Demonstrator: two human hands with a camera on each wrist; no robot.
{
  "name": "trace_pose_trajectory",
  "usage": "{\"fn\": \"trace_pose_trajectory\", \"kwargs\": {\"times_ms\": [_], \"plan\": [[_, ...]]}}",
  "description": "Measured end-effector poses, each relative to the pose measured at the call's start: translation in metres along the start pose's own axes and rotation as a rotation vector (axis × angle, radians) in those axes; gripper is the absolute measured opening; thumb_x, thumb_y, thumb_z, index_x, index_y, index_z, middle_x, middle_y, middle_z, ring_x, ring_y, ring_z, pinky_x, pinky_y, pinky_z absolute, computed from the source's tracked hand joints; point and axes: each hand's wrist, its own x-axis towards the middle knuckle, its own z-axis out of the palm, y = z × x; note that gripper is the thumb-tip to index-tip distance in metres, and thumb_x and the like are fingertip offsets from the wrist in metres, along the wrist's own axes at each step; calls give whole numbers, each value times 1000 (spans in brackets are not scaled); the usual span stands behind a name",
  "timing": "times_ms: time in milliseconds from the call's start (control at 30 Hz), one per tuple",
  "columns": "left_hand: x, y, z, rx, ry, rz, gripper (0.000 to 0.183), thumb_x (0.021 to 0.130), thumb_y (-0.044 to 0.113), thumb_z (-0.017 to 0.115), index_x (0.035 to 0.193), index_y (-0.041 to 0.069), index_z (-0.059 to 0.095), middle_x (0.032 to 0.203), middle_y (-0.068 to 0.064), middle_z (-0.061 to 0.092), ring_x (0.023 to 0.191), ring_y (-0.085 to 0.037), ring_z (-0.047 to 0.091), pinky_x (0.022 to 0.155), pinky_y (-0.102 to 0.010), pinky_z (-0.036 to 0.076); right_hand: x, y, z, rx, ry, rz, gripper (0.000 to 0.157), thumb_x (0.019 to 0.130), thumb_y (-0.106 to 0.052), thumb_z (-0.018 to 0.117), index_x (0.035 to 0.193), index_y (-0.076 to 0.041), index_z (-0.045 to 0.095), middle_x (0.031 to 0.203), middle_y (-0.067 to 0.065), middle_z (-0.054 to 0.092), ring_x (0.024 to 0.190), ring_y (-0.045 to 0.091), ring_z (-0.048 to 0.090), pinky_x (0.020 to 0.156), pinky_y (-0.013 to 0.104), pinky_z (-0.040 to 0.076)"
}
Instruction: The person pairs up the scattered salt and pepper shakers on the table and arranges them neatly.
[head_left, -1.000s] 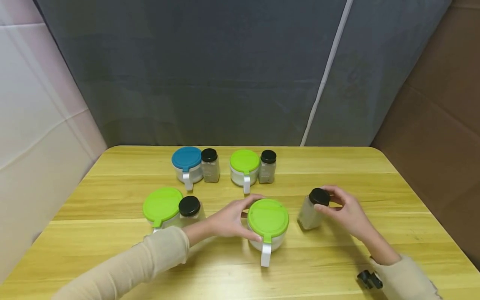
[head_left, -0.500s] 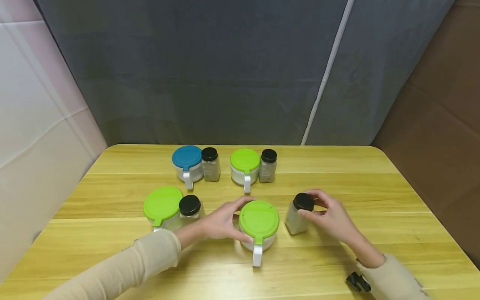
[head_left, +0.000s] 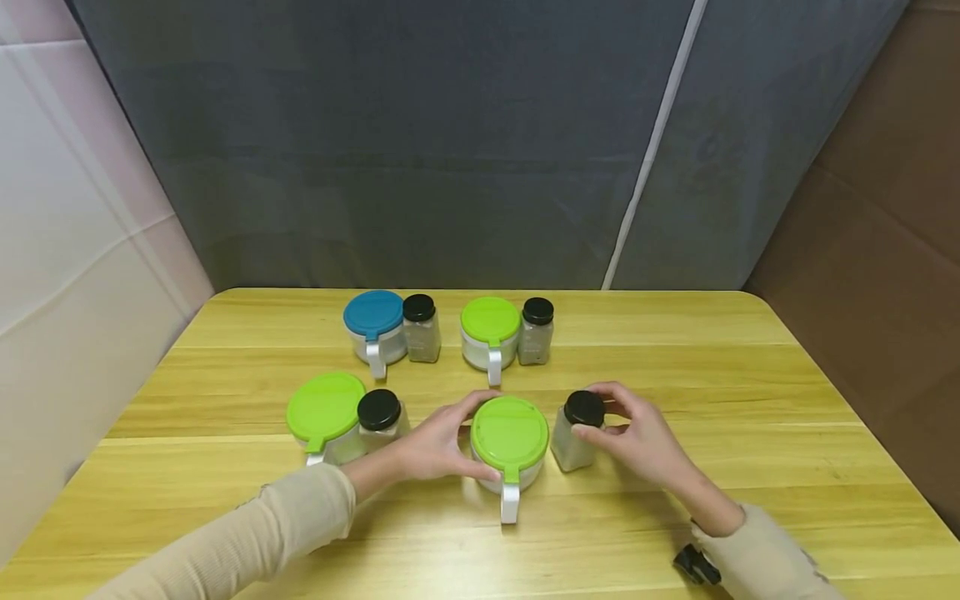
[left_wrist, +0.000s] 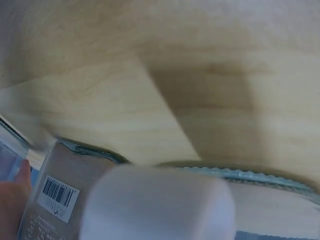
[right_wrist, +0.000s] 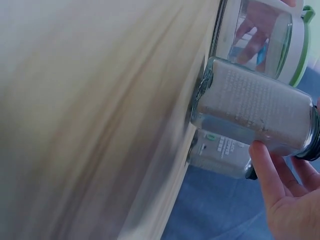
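Observation:
My left hand (head_left: 438, 442) grips the side of a seasoning jar (head_left: 511, 433) with a green lid; its white handle points toward me. To the right, my right hand (head_left: 637, 433) holds a spice bottle (head_left: 573, 442) near its black cap, between thumb and fingers. A narrow gap separates that bottle from the jar in the head view. The right wrist view shows the bottle's printed glass (right_wrist: 255, 107) and my fingers against it. Left of my left hand stand another green-lidded jar (head_left: 326, 412) and a black-capped bottle (head_left: 381, 412), partly hidden by my forearm.
At the back of the wooden table (head_left: 675, 333) stand a blue-lidded jar (head_left: 375, 317), a bottle (head_left: 422, 329), a green-lidded jar (head_left: 490, 325) and another bottle (head_left: 536, 333). A small black object (head_left: 696, 565) is by my right sleeve. A grey curtain hangs behind.
My left hand has moved the green-lidded jar leftward. My right hand has brought the spice bottle left as well, closer to that jar. The other jars and bottles stay put.

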Motion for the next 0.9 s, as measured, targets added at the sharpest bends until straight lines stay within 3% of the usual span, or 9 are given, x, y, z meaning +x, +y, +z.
{"fn": "trace_pose_trajectory", "kwargs": {"times_ms": [167,400,667,900], "plan": [[0,-6,1,-25,17,19,86,63,13,80,132,1,30,126,-8,44,116,-19,41,96,-33,30,1,-1,5,-12,6,-11,45,72,-18,73,109,-3,53,104,13,56,90,28,57,69,25,49],[3,-35,7,1,56,28,91,62,25,81,135,9,27,129,2,42,117,-10,38,98,-33,26,2,-5,11,10,-3,-5,47,72,-19,74,110,-2,53,107,13,54,92,29,57,70,24,49],[1,-39,8,-45,79,42,90,63,24,80,132,6,25,130,-3,40,118,-14,37,100,-34,22,4,-11,15,-1,-6,35,49,70,-18,75,110,-3,51,106,12,54,95,28,55,70,24,49],[-2,-42,8,-93,108,22,90,66,22,78,137,8,23,135,-2,32,122,-17,31,98,-32,26,2,-39,19,-40,7,41,44,71,-6,73,107,3,50,104,16,54,97,33,52,70,28,49]]}}
